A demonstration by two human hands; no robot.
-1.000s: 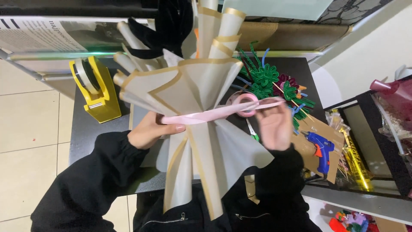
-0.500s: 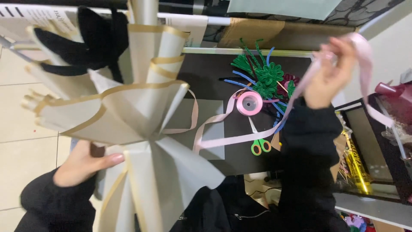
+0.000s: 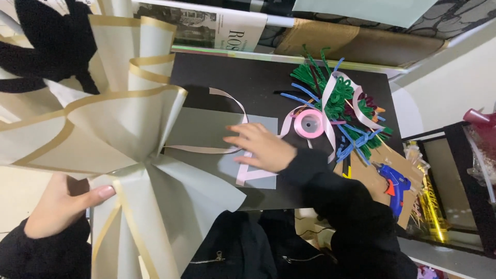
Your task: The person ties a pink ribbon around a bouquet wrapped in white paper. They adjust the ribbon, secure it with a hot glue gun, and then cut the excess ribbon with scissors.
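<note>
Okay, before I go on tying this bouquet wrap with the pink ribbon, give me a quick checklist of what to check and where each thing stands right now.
1. Left hand pinching the cream wrapping paper at its gathered waist: ok.
2. Right hand on the pink ribbon: ok, it lies flat on the table over it.
3. Ribbon around the waist: not ok, it lies loose on the table.
4. Ribbon spool within reach: ok, just beside the right hand.
5. Scissors at hand: cannot tell, none visible.
</note>
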